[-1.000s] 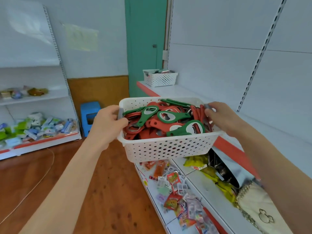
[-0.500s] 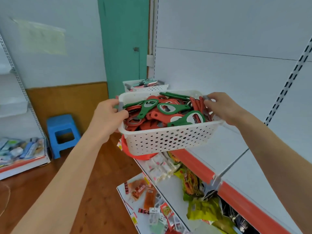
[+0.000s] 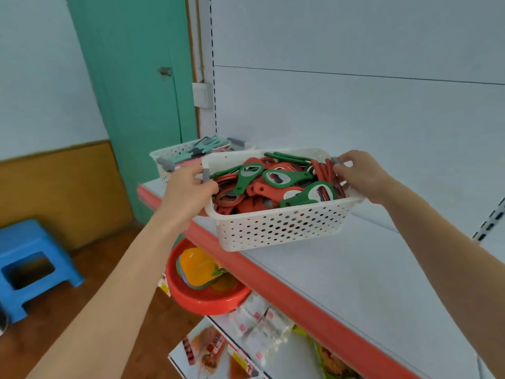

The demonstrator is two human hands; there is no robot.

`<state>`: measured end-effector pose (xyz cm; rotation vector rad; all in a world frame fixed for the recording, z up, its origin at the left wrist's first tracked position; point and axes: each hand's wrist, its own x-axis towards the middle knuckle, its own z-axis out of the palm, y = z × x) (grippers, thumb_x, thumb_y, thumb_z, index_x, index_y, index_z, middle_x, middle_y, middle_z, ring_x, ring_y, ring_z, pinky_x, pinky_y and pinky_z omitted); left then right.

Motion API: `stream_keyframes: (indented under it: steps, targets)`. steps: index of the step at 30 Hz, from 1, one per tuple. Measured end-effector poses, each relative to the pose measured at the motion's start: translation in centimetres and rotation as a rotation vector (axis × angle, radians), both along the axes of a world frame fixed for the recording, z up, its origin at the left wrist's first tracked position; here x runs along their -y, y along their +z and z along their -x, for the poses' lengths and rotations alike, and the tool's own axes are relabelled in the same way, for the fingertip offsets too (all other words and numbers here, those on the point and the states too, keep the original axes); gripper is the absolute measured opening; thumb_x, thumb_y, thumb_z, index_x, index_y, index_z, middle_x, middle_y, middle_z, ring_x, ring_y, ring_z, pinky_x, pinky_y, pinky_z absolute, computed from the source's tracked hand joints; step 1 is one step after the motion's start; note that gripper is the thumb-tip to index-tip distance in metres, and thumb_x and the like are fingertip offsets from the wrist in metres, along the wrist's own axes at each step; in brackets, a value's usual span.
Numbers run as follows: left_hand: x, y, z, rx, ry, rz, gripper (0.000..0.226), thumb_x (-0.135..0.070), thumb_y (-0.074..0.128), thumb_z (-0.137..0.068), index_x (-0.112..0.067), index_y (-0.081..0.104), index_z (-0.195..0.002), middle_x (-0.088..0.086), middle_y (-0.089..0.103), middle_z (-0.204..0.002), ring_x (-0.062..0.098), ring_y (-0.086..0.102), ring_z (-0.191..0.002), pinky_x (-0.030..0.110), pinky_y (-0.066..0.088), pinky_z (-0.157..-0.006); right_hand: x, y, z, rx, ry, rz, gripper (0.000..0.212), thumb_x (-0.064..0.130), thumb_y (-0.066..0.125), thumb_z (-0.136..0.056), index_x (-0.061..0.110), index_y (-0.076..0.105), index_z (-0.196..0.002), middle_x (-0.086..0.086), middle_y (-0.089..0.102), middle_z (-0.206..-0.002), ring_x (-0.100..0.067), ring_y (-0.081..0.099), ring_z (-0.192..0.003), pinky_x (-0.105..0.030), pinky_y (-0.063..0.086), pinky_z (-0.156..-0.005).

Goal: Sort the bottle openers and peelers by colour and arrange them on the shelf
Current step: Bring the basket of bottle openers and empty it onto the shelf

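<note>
white perforated plastic basket (image 3: 278,231), one, gripped by left hand (image 3: 188,187) and right hand (image 3: 360,173); at least three green bottle openers (image 3: 284,177) atop many red bottle openers (image 3: 251,203).

The light around me is bright, soft and even, and I can't pick out a single source. The white basket (image 3: 278,231) I hold throws only a faint, pale shadow on the shelf (image 3: 355,283) beneath it. The back panel (image 3: 355,119) shows no glare. The wide lens tilts the green door (image 3: 136,77) at far left and stretches everything at the near edges. The packets (image 3: 259,324) below, near me, are smeared and out of focus, and the whole picture is slightly soft.
</note>
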<state>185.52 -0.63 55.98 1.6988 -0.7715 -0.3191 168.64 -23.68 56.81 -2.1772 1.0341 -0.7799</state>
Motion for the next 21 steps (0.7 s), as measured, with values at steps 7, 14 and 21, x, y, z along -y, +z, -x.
stream_keyframes:
  steps: [7,14,21]
  targets:
    - [3.9,-2.6,-2.1,-0.095,-0.021,0.002,0.042,0.007,0.050,-0.083,-0.020,0.058,-0.113,0.007,0.067,-0.090,0.017,0.066,-0.072,0.022,0.054,-0.047,4.1,-0.9,-3.0,-0.131,0.043,-0.008,0.029,0.026,0.048,-0.095,0.006,0.057,-0.114,-0.009,0.058,-0.114,-0.028,0.058,-0.098,-0.041,0.049,-0.086]
    - [4.6,-4.0,-3.1,-0.081,0.042,-0.071,0.041,-0.002,0.051,-0.085,-0.020,0.054,-0.123,0.010,0.066,-0.103,0.020,0.067,-0.079,0.030,0.058,-0.057,6.5,-2.6,-5.9,-0.206,0.169,-0.060,0.028,0.024,0.048,-0.095,0.005,0.060,-0.111,-0.013,0.061,-0.110,-0.024,0.060,-0.082,-0.037,0.051,-0.077]
    - [4.6,-4.7,-3.3,0.112,0.151,-0.115,0.030,-0.027,0.055,-0.088,-0.023,0.055,-0.117,0.002,0.066,-0.100,0.019,0.064,-0.090,0.044,0.055,-0.079,7.5,-3.0,-6.6,-0.191,0.212,-0.058,0.030,0.025,0.050,-0.094,0.006,0.058,-0.115,-0.012,0.061,-0.114,-0.021,0.059,-0.078,-0.034,0.050,-0.075]
